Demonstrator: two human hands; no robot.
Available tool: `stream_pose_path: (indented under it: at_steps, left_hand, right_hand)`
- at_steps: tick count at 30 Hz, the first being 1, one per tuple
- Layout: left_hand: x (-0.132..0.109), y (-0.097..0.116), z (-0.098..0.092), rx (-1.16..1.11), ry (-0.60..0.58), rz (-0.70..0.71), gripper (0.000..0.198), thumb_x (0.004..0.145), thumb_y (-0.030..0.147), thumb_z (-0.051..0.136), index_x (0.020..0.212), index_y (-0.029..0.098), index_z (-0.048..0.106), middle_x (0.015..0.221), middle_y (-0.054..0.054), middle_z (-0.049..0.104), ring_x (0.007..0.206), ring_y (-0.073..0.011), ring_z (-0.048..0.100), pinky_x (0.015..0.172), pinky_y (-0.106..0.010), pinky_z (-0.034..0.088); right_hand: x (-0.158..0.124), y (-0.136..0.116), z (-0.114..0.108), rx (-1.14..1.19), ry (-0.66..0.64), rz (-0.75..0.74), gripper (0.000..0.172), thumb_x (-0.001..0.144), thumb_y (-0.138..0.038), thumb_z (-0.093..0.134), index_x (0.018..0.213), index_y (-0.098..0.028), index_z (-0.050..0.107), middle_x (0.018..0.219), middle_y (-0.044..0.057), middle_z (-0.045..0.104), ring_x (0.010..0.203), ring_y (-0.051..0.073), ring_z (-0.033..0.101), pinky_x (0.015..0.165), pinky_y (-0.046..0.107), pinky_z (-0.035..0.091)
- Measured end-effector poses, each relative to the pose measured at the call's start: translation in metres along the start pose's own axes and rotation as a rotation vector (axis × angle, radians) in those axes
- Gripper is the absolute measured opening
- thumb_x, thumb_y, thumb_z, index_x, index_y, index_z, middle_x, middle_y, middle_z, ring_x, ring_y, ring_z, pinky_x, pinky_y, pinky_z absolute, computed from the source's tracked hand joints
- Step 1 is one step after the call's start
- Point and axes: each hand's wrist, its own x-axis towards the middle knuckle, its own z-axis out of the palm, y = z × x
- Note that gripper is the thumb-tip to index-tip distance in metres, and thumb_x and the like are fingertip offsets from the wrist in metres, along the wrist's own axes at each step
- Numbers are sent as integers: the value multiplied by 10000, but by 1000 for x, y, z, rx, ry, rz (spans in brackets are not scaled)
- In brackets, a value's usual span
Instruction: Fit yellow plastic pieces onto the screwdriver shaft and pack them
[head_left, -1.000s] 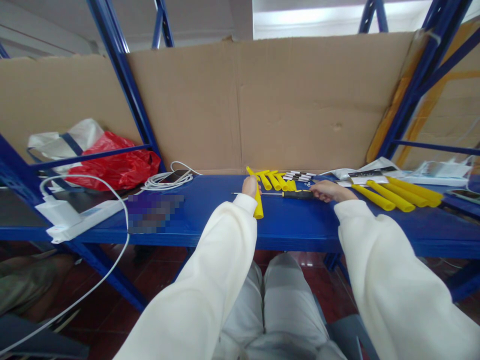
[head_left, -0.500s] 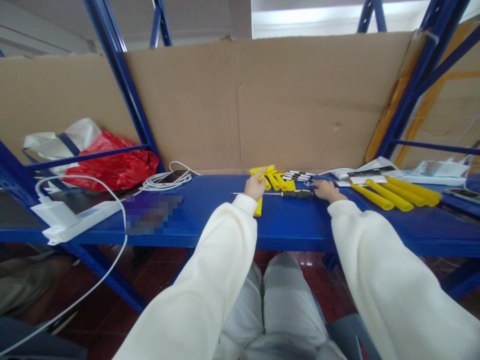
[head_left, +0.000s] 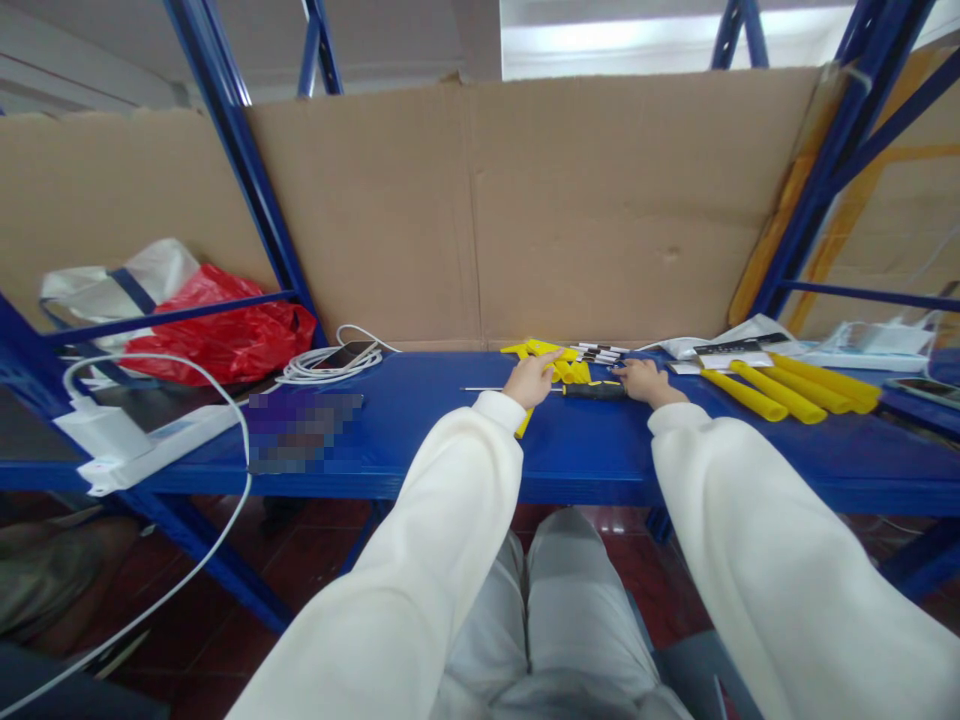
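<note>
My left hand (head_left: 529, 380) is closed around a yellow T-shaped plastic piece (head_left: 524, 424). The lower end sticks out below my palm, and part of its top shows above my knuckles. Its index finger reaches right, over several short yellow tubes (head_left: 574, 372). My right hand (head_left: 643, 383) rests at the table with its fingertips together beside the small dark and shiny bits; whatever they pinch is too small to name. Between my hands lies a screwdriver (head_left: 594, 390) with a black and yellow handle, its shaft passing behind my left hand. Black-and-white striped pieces (head_left: 600, 352) lie behind it.
Several long yellow tubes (head_left: 795, 385) lie on the right of the blue table (head_left: 600, 460). On the left are a white power strip (head_left: 161, 445), coiled white cable (head_left: 330, 365) and a red plastic bag (head_left: 225, 320). A cardboard panel (head_left: 570, 210) stands behind.
My left hand has moved slightly right and turned, tilting the yellow T-shaped piece. My right hand has shifted a little to the left.
</note>
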Motion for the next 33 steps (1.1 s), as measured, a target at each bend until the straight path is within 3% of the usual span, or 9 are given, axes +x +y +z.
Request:
stream_pose_path:
  at_steps: [3,7,14,19,21,26,33]
  left_hand:
    - [0,1,1,3,-20,5,424,873,9,577,1186,208,782,1309,-93,737,1289,-233,643,1183,-361,409]
    - [1,2,4,4,-63,18,413,857,-7,585,1129,224,793,1316,-79,735,1309,-231,631,1196,-361,394]
    - [1,0,8,57,-78,27,369,849,17,609,1121,222,749,1278,-86,744,1251,-252,665,1172,-379,421]
    - [1,0,9,137,-100,45,308,861,30,610,1086,214,713,1269,-111,739,1220,-279,680,1138,-417,453]
    - [0,1,9,132,-117,49,295,860,29,604,1071,209,706,1272,-113,738,1233,-289,671,1135,-427,453]
    - [0,3,11,75,-122,15,316,819,37,626,1069,218,698,1224,-100,755,1237,-290,659,1154,-447,436]
    - [0,4,11,79,-124,48,297,809,25,619,1020,216,704,1197,-110,752,1212,-289,665,1132,-440,455]
  right_hand:
    - [3,2,0,1,34,-31,381,932,-164,533,1186,-279,793,1522,126,541,1426,400,399,1135,631,354]
    - [9,2,0,29,106,-39,200,878,-177,633,929,-252,811,1246,143,685,1324,369,488,1084,569,434]
    - [11,-1,-4,138,32,101,72,806,-194,709,741,-216,731,986,149,676,1263,375,540,1071,559,462]
    - [10,-2,-7,241,111,135,129,733,-173,748,653,-201,651,930,144,670,1194,360,581,1021,512,491]
    - [8,-8,-10,383,170,97,116,753,-206,730,677,-202,642,888,119,683,1095,310,620,976,445,513]
    - [-4,-34,-17,813,214,-162,135,779,-230,701,672,-203,622,835,37,707,907,193,645,960,326,487]
    - [-17,-58,-12,827,130,-273,162,715,-226,772,629,-206,636,784,17,676,875,198,629,952,342,486]
